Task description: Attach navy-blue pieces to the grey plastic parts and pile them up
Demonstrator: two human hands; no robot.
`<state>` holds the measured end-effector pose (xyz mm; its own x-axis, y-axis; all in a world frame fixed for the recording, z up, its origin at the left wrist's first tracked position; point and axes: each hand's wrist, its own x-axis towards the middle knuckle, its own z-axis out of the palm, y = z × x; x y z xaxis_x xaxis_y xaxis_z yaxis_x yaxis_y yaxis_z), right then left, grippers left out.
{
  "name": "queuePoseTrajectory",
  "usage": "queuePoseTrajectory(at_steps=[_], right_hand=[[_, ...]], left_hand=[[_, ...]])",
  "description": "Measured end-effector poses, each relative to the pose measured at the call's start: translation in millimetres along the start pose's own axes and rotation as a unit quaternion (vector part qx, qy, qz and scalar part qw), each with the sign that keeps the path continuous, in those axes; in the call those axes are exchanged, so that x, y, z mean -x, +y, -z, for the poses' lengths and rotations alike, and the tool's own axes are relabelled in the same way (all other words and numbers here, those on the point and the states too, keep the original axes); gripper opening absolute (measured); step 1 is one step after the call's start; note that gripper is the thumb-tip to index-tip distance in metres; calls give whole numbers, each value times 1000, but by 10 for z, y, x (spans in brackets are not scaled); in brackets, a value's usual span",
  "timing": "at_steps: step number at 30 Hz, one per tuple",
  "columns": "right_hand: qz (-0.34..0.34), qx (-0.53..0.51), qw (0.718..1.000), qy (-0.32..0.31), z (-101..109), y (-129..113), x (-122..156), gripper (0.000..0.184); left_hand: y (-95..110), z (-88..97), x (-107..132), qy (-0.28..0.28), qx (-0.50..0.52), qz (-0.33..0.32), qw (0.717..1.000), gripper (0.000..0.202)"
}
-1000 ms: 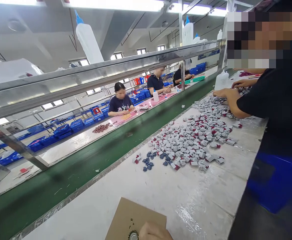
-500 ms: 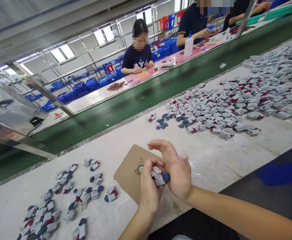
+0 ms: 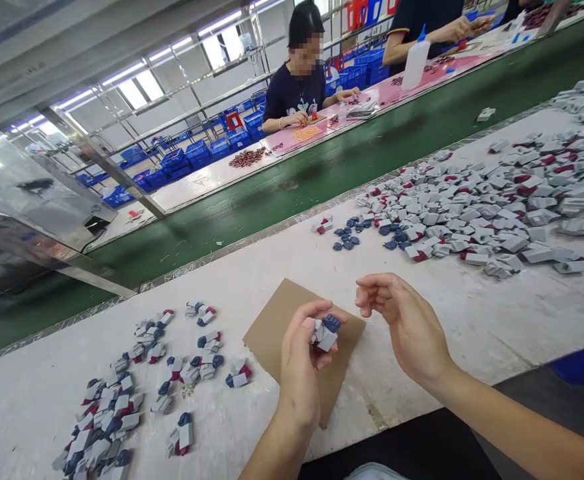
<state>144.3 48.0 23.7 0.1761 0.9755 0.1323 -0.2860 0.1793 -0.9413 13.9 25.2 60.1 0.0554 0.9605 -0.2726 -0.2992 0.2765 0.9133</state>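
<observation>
My left hand [image 3: 299,367] is closed around a small grey plastic piece with a dark blue end [image 3: 326,339], its fingers and thumb hiding part of it. Off to the right, my right hand [image 3: 415,330] is raised with loosely curved fingers and nothing visible in them. Under my left hand lies a brown cardboard sheet [image 3: 275,320], set at an angle on the white tabletop [image 3: 212,440]. Similar grey, blue and dark red pieces [image 3: 107,420] lie in a loose group to the left. Several loose dark blue parts [image 3: 347,237] sit beyond the cardboard.
A wide heap of grey and dark red pieces [image 3: 492,200] covers the right side of the table. Past it runs a green conveyor belt [image 3: 252,200]. Across the belt, a co-worker [image 3: 299,87] sits near a white bottle [image 3: 416,63]. A metal post [image 3: 107,163] slants at the left.
My right hand has moved away from my left hand and the piece, to the right. My left hand still holds the piece, now turned with its blue end upward. The camera view has shifted.
</observation>
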Motion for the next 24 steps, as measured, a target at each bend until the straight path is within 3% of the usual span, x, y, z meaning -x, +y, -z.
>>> queuePoseTrajectory(at_steps=[4,11,13,14,15,16,17,18,19,21,24], right_hand=[[-25,19,999,1,23,27,3,28],[-8,41,999,-35,-90,15,47,27],[-7,51,998,-37,-70,37,53,27],[-8,57,998,-31,-37,49,53,28],[-8,65,998,-20,12,61,49,28],[-8,75,997,-2,75,71,42,27],[-9,87,996,19,149,79,31,26],[-10,100,994,45,229,87,16,24],[-15,115,991,71,311,95,-1,21],[-28,139,984,110,462,119,-39,17],[2,194,973,128,629,195,-102,17]], left_hand=[[60,52,0,-32,67,57,996,27],[103,33,17,-24,150,101,983,28],[65,142,11,-4,58,45,997,30],[34,250,8,25,-54,-17,998,29],[-3,395,8,68,-209,-91,971,28],[-43,577,13,111,-387,-170,899,25],[-82,786,24,157,-564,-220,781,28],[-113,1013,41,187,-701,-225,650,30],[-133,1244,61,203,-734,-213,612,28],[-126,1673,101,233,-763,-201,568,26],[-5,2109,122,281,-779,-198,524,28]])
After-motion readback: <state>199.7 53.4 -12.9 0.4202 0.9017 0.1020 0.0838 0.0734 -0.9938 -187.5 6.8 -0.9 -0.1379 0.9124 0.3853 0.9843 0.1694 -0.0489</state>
